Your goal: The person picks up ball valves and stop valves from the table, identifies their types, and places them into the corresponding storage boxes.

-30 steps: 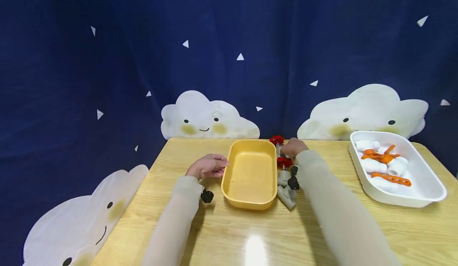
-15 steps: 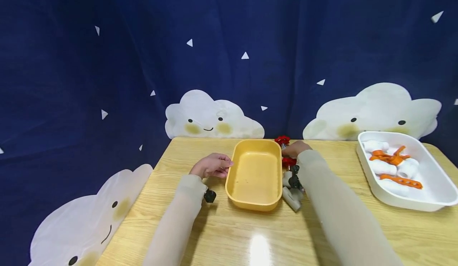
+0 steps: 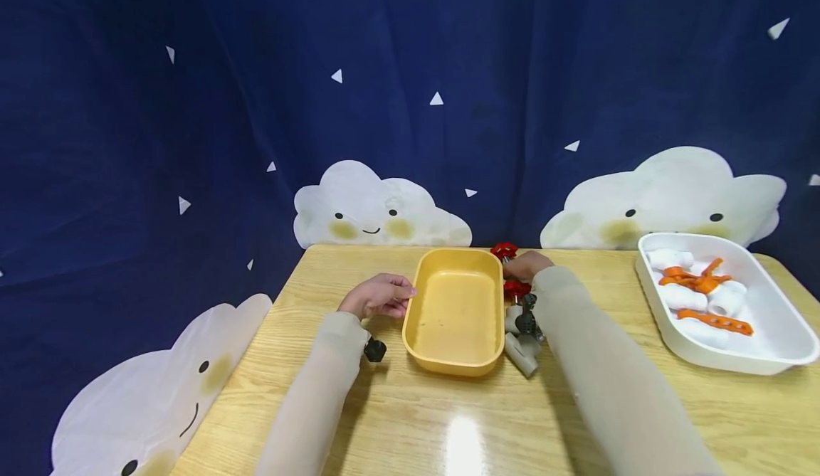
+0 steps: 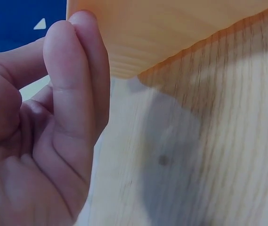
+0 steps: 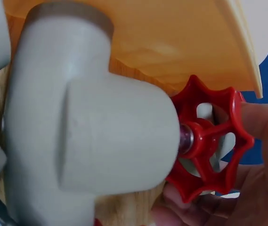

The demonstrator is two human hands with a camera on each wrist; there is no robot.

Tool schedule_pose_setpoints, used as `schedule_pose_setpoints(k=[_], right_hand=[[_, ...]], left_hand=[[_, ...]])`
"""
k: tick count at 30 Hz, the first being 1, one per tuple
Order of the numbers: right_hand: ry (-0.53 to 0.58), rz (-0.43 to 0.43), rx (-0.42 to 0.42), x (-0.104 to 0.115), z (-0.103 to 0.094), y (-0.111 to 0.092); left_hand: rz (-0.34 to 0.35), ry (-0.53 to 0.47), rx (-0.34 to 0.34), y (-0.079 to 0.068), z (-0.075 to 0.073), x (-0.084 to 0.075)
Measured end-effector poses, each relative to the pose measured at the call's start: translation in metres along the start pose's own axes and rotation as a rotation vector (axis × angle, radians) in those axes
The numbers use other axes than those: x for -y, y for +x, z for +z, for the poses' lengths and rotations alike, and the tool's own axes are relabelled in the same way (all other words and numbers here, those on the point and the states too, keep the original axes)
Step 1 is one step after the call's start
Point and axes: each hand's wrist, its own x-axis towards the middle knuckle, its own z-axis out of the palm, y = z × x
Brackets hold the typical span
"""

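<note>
My left hand (image 3: pixel 379 296) pinches the left rim of a yellow plastic bin (image 3: pixel 455 319) between thumb and curled fingers. Along the bin's right side lie grey pipe valves with red handwheels. My right hand (image 3: pixel 528 264) reaches down between the far handwheel (image 3: pixel 504 250) and the near handwheel (image 3: pixel 515 291), gripping the far valve's grey body, which is mostly hidden. In the right wrist view, the near valve's grey tee body (image 5: pixel 101 136) fills the foreground, and the thumb and fingers curl behind its red wheel (image 5: pixel 209 141).
Nearer me by the bin lies a grey Y-shaped pipe fitting (image 3: pixel 522 355). A white tray (image 3: pixel 778 341) at right holds several white pipe pieces (image 3: pixel 682 297) and orange parts (image 3: pixel 714 321). A dark blue curtain (image 3: pixel 384 49) hangs behind the wooden table (image 3: pixel 410 419).
The head view has shifted slightly. My right hand has moved a little left, closer to the bin, around the far valve's body. My left hand stays on the bin's rim.
</note>
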Motion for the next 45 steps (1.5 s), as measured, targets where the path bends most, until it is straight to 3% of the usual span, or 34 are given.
schedule_pose_setpoints(k=[4,12,17,23,31,39,45], right_hand=[[0.034,0.019,-0.036,-0.003,0.004,0.000],[-0.003,0.006,-0.070,-0.007,-0.001,-0.001],[0.046,-0.034,-0.091,-0.018,-0.011,-0.007],[0.198,-0.076,-0.045,-0.021,-0.027,-0.024],[0.163,-0.169,-0.035,-0.012,-0.045,-0.031],[0.194,-0.225,-0.019,-0.020,-0.056,-0.042],[0.110,-0.302,-0.074,-0.024,-0.062,-0.057]], left_hand=[[-0.005,0.002,-0.004,-0.001,0.000,0.001],[-0.007,0.015,-0.007,0.001,0.000,0.000],[-0.003,0.028,-0.006,0.004,0.001,-0.002],[0.008,0.021,-0.007,0.005,0.004,-0.002],[0.003,0.012,-0.023,-0.002,0.001,-0.003],[-0.009,0.009,-0.018,0.000,0.002,-0.003],[0.000,0.026,-0.012,-0.003,0.002,-0.002]])
